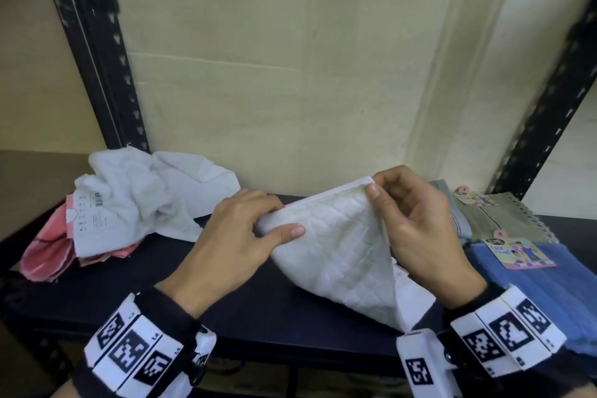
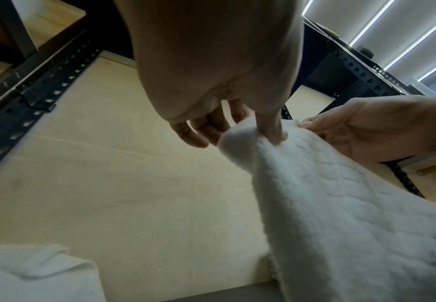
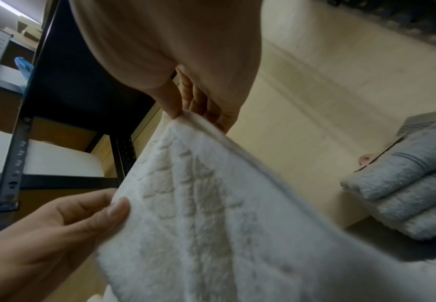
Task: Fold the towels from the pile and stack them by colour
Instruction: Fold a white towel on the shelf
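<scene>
Both hands are holding a white quilted towel (image 1: pixel 336 255) up above the dark shelf (image 1: pixel 226 307): the left hand (image 1: pixel 239 236) and the right hand (image 1: pixel 416 223) are each pinching its top hem between thumb and fingers. Crumpled white and pink towels (image 1: pixel 129 203) are lying at left; folded blue towels (image 1: pixel 549 287) are stacked at right.
</scene>
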